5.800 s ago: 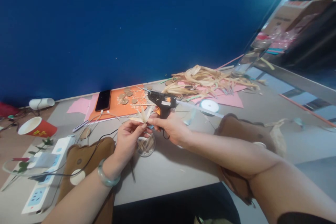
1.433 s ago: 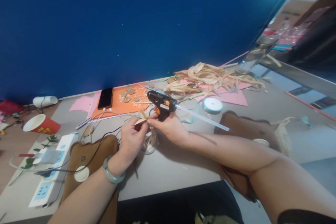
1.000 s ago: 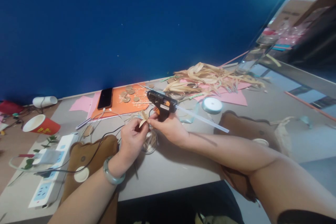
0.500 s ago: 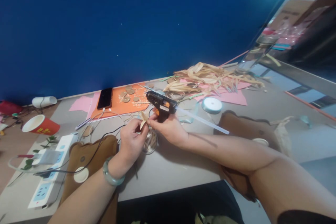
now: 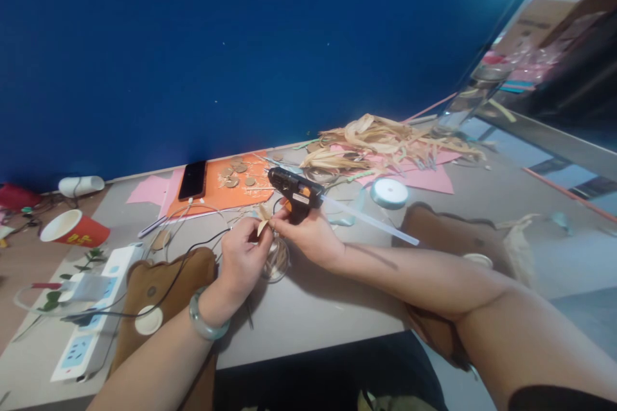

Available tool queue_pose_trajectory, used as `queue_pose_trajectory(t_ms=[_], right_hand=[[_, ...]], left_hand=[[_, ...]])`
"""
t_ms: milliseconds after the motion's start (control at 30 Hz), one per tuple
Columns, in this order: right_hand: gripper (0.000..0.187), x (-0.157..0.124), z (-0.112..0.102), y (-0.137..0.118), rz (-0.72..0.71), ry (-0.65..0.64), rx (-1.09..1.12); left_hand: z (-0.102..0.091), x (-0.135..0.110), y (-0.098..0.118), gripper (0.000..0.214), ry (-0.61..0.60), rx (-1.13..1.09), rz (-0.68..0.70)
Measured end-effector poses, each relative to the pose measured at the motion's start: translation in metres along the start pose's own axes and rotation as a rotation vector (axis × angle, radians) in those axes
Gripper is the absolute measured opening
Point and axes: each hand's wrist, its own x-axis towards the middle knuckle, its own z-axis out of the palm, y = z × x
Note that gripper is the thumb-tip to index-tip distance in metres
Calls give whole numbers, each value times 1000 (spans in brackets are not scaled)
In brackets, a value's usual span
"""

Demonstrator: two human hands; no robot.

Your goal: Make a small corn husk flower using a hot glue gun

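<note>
A black hot glue gun (image 5: 295, 187) is gripped in my right hand (image 5: 315, 237), its nozzle pointing up and left. A long clear glue stick (image 5: 371, 219) sticks out of its back end. My left hand (image 5: 244, 250) is closed, pinching a small pale piece of dried husk (image 5: 263, 221). The thumb and fingertip of my right hand meet the husk from the other side. Below the fingers, a coil of cord (image 5: 277, 261) lies on the table. A pale green bangle (image 5: 205, 318) circles my left wrist.
Dried husk strips (image 5: 371, 135) are heaped at the back on pink paper. A ribbon spool (image 5: 389, 193) stands right of the gun. Wooden discs and a phone (image 5: 193, 181) rest on orange paper (image 5: 260, 170). At left are a power strip (image 5: 96, 314), paper cup (image 5: 77, 228) and brown cushion (image 5: 168, 282).
</note>
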Motion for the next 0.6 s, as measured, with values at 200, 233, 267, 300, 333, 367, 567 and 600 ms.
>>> queue_pose_trajectory(t_ms=[200,233,267,300,333,367,567,600], right_hand=[[14,0,-1,-2,16,-12,26],[13,1,-1,-2,27,-14,45],[13,1,-1,-2,43,-22,73],[13,1,-1,-3,58,-35,110],[14,1,-1,-3,71,-46,152],[14,1,-1,-4,81,-54,193],[24,1,-3,-10,139,-85,256],[26,1,-4,-10,143,-82,234]], left_hand=[[-1,1,2,19,-24,-60,-79],[-1,1,2,18,-29,-81,-109],[-1,2,3,18,-32,-107,-140],[-1,2,4,17,-37,-134,-172],[0,3,5,16,-43,-163,-204],[0,3,5,16,-47,-193,-232],[0,8,6,14,-68,-379,-327],[0,9,6,15,-75,-402,-342]])
